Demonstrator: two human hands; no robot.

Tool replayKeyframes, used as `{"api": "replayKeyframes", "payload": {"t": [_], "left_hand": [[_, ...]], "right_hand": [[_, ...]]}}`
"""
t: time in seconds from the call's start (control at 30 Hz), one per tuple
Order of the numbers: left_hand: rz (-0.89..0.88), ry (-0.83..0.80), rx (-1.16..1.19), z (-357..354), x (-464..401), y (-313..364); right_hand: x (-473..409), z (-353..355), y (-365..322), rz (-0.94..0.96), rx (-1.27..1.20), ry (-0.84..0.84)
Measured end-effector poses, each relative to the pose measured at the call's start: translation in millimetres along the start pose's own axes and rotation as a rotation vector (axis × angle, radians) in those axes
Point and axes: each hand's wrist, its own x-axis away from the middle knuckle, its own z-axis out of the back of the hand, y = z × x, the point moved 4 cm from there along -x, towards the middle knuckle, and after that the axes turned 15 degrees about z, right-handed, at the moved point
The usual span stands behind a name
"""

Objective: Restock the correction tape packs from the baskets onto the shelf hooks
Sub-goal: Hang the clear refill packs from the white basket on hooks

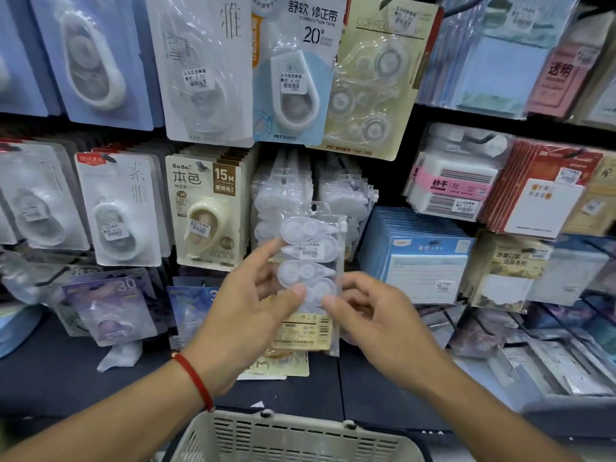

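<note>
Both thumbs pinch the clear correction tape pack [311, 261] at its lower middle: left hand [248, 308] from the left, right hand [376, 321] from the right. Held at frame centre, below the matching hung packs [300, 191], it looks light, slick and floppy; gripping nearer the top hole seems steadier. A beige basket [300, 438] sits at bottom centre, crowded stationery hooks all round.
</note>
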Motion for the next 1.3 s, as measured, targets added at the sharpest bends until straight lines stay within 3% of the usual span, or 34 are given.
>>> {"api": "replayKeyframes", "payload": {"t": [0.23, 0.97, 1.03, 1.1, 1.17, 1.23, 1.3], "left_hand": [[-0.009, -0.112, -0.078, -14.9, 4.2, 4.9], [-0.088, -0.151, -0.077, -16.8, 9.7, 13.1], [-0.093, -0.126, -0.156, -16.4, 3.4, 9.0], [-0.179, -0.009, -0.444, -9.8, -4.3, 4.3], [-0.368, 0.130, -0.780, -1.4, -10.1, 5.3], [-0.502, 0.196, -1.011, 3.2, -18.4, 6.6], [-0.537, 0.241, -1.160, 4.4, -28.4, 3.5]], "right_hand": [[-2.5, 18.5, 1.9, -0.060, -0.215, 0.368], [-0.7, 27.0, -7.0, -0.020, -0.226, 0.428], [-1.4, 27.6, -1.1, -0.015, -0.124, 0.424], [-0.2, 32.2, 6.9, 0.026, 0.310, 0.386], [-3.0, 31.9, 7.0, 0.210, 0.731, 0.314], [-14.1, 20.6, 9.4, 0.408, 0.891, 0.186], [-35.5, 4.8, 21.0, 0.432, 0.969, 0.030]]}}
